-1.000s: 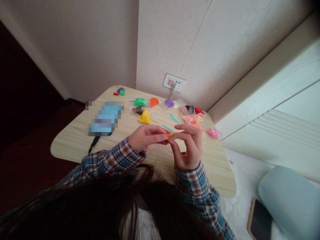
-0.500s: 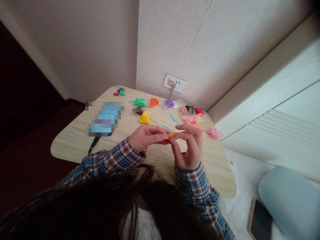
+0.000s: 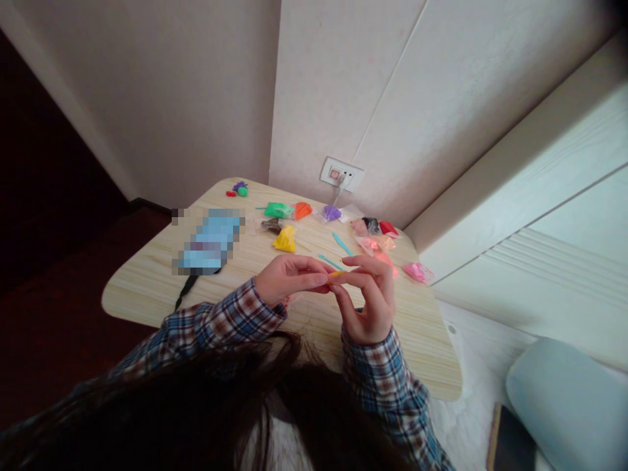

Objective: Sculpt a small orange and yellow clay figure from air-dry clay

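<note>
Between the fingertips of both hands is a small piece of yellow modelling clay (image 3: pixel 336 274), mostly covered by the fingers. My left hand (image 3: pixel 293 280) is closed on its left end, thumb on the near side. My right hand (image 3: pixel 367 291) pinches the other end with thumb and index finger, the remaining fingers bent above. Just beyond the hands lie a thin blue modelling tool (image 3: pixel 330 261) and a blue plastic knife (image 3: pixel 342 243). A bag of yellow clay (image 3: pixel 285 239) rests farther back on the table.
Bags of green clay (image 3: pixel 279 210), orange clay (image 3: pixel 303 210), purple clay (image 3: pixel 331 212) and pink clay (image 3: pixel 417 272) lie across the wooden table (image 3: pixel 142 294). Small shaped clay pieces (image 3: pixel 240 190) sit at the far left corner. A blurred-out phone-like device (image 3: pixel 210 242) lies left. A wall socket (image 3: pixel 342 174) is behind.
The view has tilted slightly, so the table sits lower in the picture. Less of the yellow clay shows between my fingers; both hands keep nearly the same pose.
</note>
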### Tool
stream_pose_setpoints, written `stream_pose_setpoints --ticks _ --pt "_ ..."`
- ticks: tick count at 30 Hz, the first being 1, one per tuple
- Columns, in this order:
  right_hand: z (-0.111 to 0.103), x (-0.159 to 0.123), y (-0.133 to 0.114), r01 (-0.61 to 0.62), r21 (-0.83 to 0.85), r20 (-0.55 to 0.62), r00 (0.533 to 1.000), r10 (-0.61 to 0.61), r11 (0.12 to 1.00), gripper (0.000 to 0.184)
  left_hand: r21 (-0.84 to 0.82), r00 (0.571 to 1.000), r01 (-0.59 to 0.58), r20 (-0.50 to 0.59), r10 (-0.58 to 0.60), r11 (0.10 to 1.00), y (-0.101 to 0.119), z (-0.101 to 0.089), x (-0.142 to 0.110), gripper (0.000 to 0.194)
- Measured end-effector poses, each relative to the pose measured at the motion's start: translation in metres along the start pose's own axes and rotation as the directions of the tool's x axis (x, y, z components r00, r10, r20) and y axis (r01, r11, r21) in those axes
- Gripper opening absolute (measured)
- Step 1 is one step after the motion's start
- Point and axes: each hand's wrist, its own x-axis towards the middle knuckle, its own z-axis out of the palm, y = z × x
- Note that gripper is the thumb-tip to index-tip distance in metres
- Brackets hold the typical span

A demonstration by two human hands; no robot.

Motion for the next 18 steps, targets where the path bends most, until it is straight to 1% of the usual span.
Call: stream_pose_setpoints --ticks 7,14,18 --pt "-0.0001 -0.0008 -0.0001 -0.025 0.011 -0.008 1.000 0.025 1.000 0.013 -0.009 1.000 0.016 -0.009 -0.016 1.000 0.0010 0.0008 0.0001 0.021" --pt "0.0021 -0.0027 0.0035 -0.079 0.077 -0.164 0.982 0.091 0.994 0.007 -0.004 0.999 0.040 -0.033 -0.040 0.999 0.0000 -0.0016 0.0001 0.022" --pt "0.0036 -0.0025 0.0051 -0.115 0.119 -0.215 0.967 0.139 0.986 0.007 0.001 0.999 0.048 -0.012 -0.048 0.999 0.0013 -0.0012 -0.0002 0.022"
